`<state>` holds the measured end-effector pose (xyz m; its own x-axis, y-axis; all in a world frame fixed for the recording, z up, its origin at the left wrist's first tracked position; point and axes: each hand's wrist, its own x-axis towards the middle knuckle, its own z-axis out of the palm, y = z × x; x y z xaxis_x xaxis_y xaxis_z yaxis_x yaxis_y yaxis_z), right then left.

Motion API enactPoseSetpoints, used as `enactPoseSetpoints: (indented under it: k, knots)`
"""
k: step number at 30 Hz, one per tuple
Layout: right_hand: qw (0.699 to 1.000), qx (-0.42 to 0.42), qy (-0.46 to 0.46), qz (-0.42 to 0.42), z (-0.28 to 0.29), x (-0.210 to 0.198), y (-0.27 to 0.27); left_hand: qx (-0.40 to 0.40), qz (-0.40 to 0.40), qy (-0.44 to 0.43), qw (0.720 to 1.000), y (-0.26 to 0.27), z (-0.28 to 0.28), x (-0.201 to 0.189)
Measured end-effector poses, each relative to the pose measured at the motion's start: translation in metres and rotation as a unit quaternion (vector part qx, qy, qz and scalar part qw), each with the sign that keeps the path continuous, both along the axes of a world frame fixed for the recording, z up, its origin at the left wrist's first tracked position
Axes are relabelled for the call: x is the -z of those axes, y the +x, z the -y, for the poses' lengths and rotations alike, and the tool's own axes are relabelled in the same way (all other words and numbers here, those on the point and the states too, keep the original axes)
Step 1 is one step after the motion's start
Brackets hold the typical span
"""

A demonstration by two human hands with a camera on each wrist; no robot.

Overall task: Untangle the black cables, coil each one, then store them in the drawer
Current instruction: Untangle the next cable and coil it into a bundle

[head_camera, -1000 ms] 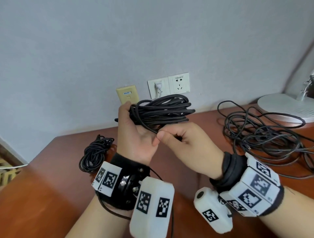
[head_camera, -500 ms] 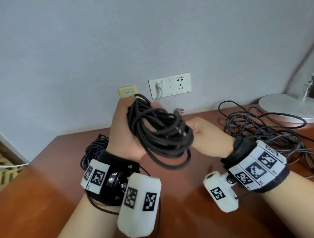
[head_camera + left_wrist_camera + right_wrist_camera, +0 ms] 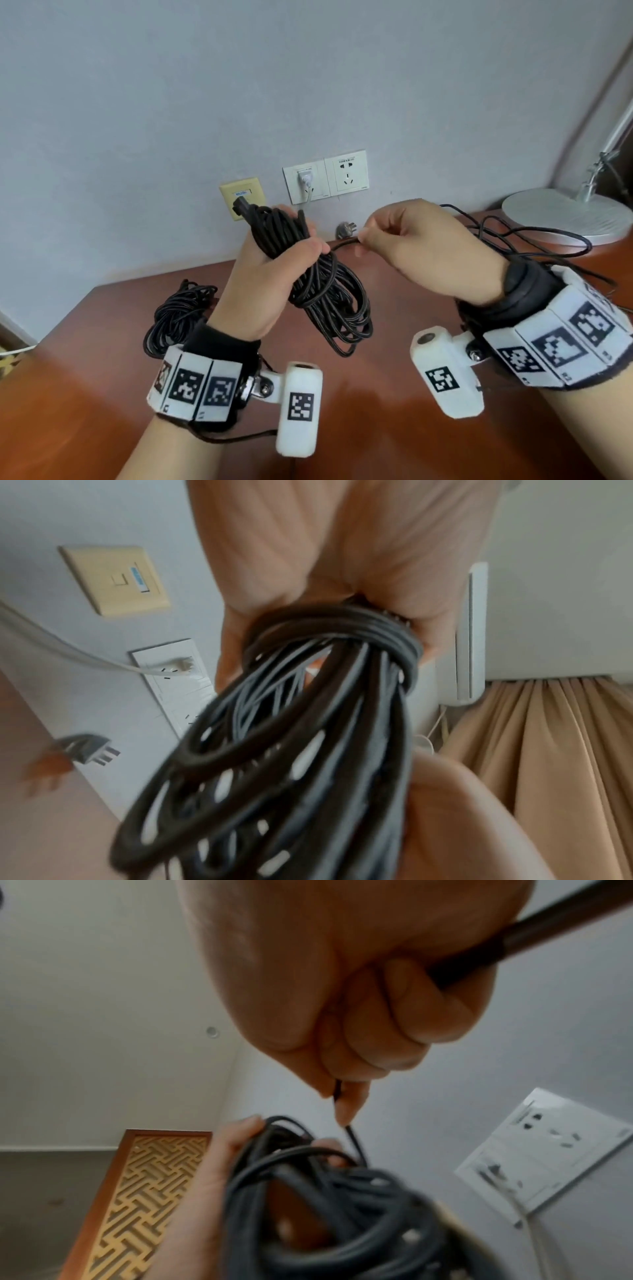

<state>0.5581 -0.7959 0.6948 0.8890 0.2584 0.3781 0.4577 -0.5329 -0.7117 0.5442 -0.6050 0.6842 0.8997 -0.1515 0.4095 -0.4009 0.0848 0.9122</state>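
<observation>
My left hand grips a coiled black cable above the brown desk; its loops hang down below the fist, and in the left wrist view a wrap of cable rings the bundle just under the fingers. My right hand pinches the free end of that cable between thumb and forefinger, a short way right of the bundle, with the grey plug sticking out behind the fingers. A second coiled black cable lies on the desk at the left. A loose tangle of black cable lies at the right.
The brown desk runs under both arms. Wall sockets and a yellow wall plate sit on the grey wall behind. A white lamp base stands at the far right. No drawer is in view.
My right hand has come out from behind the bundle and drawn the cable's free end to the right. The left hand has turned so the loops hang downward.
</observation>
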Motion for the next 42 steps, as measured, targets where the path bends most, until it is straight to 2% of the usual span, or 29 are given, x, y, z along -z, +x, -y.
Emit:
enactPoseSetpoints:
  k: [3,5,8,11,16,20,23,26,30,34,37,40,42]
  knots:
    - [0.999,0.003,-0.018,0.033,-0.012,0.003,-0.012,-0.064,0.042,0.054,0.996,0.002,0.007,0.005]
    - [0.999,-0.005,-0.007,0.036,-0.017,0.006,-0.016,-0.098,0.051,0.022,0.994,0.005,0.010,0.010]
    - [0.996,-0.065,0.041,-0.048,-0.015,0.004,-0.015,-0.123,0.035,-0.053,0.990,0.008,0.008,0.010]
    - [0.976,-0.151,0.066,-0.140,-0.012,-0.003,-0.021,-0.109,0.021,-0.108,0.988,0.008,0.004,0.007]
    - [0.978,-0.192,-0.007,-0.076,-0.006,-0.009,-0.028,-0.111,0.014,-0.135,0.985,0.009,0.002,0.004]
    - [0.968,-0.221,0.030,-0.118,-0.002,-0.013,-0.024,-0.062,-0.019,-0.142,0.988,0.008,0.001,0.004]
    - [0.940,-0.269,0.086,-0.189,0.007,-0.012,-0.018,-0.022,-0.054,-0.118,0.991,0.006,0.000,0.006]
    - [0.919,-0.307,0.115,-0.217,0.010,-0.009,-0.012,-0.016,-0.086,-0.109,0.990,0.008,0.003,0.013]
    - [0.896,-0.327,0.203,-0.223,0.010,-0.002,0.001,0.035,-0.143,-0.131,0.980,0.011,0.004,0.020]
    - [0.887,-0.320,0.263,-0.204,0.008,0.003,0.007,0.130,-0.218,-0.181,0.950,0.014,-0.003,0.018]
    - [0.889,-0.316,0.272,-0.190,0.009,0.002,0.009,0.148,-0.229,-0.208,0.939,0.017,-0.007,0.019]
    - [0.880,-0.284,0.329,-0.193,0.009,0.004,0.011,0.166,-0.234,-0.209,0.935,0.016,-0.008,0.019]
    - [0.886,-0.273,0.332,-0.175,0.006,0.007,0.012,0.171,-0.249,-0.211,0.930,0.014,-0.006,0.019]
